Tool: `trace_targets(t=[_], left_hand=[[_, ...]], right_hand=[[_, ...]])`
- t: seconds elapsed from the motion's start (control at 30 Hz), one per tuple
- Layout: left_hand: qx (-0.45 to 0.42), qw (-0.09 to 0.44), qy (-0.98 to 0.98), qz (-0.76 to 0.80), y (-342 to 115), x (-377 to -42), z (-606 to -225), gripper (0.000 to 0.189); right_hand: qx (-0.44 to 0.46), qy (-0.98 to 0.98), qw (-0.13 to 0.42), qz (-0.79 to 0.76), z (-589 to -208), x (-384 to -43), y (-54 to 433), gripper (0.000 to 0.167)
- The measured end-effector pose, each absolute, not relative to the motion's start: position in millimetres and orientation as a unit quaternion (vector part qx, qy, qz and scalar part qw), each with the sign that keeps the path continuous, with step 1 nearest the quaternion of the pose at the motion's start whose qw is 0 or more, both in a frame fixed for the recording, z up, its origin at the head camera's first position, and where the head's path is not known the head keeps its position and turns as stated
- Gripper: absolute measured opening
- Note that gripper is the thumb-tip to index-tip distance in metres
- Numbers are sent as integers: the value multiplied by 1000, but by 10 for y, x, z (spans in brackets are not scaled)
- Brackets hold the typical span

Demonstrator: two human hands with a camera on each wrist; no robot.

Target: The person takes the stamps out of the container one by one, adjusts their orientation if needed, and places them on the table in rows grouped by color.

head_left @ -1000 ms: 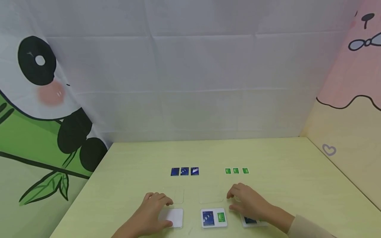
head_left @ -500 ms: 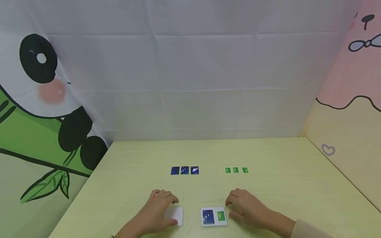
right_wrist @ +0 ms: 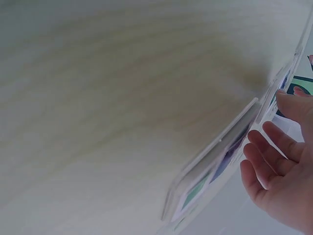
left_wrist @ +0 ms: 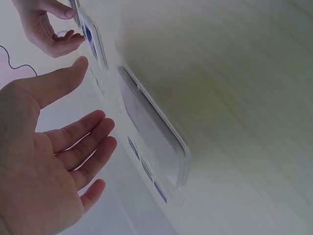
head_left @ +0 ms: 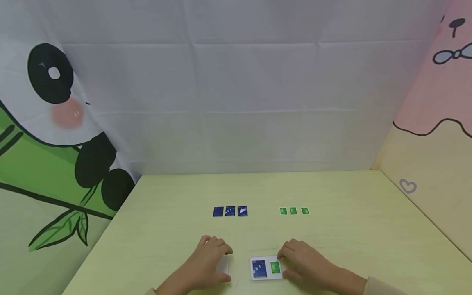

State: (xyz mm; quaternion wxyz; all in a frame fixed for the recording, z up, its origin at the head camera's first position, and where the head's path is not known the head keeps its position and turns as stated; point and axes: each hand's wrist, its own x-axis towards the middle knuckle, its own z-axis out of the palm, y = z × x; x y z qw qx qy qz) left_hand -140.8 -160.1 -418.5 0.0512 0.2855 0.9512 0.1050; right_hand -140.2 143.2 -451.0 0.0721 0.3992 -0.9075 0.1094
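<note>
My left hand (head_left: 210,262) hovers over the left flat white case (left_wrist: 151,127), fingers spread and relaxed, hiding most of it in the head view. No picture shows on its top. The middle case (head_left: 267,268) carries a blue night-sky picture and a small green one. Fingers and thumb of my right hand (head_left: 307,262) are loosely bent, their tips right at the middle case's right edge. Below that hand lies the right case (right_wrist: 210,171), with green and blue pictures on it; in the head view the hand hides it.
Behind the cases, a row of blue square pictures (head_left: 230,211) lies left of a row of small green ones (head_left: 293,211). Faint outlines of thin clear plastic pieces (head_left: 262,248) show on the pale wooden table (head_left: 166,196). Printed cloth walls stand around it.
Both hands have moved toward the middle. The left covers more of the left case, and the right has come to the middle case's edge, hiding the right case. The cases have not moved.
</note>
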Motion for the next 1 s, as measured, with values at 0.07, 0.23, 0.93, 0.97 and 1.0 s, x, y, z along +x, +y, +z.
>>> trace_targets(t=[0.07, 0.23, 0.93, 0.97, 1.0], left_hand=[[287, 58, 951, 103, -1571, -1417, -4191, 49], [292, 64, 950, 93, -1488, -1438, -4205, 49], [338, 50, 938, 59, -1192, -1494, -4227, 48], [338, 55, 938, 58, -1179, -1502, -4225, 47], [335, 61, 938, 58, -1164, -1507, -4220, 47]], right_hand=[[398, -908, 74, 107, -4507, -1390, 1425, 29], [394, -910, 70, 104, -4481, -1373, 1404, 32], [376, -920, 20, 104, -4442, -1364, 1385, 52], [377, -920, 19, 104, -4441, -1367, 1384, 52], [377, -920, 18, 102, -4439, -1369, 1382, 52]])
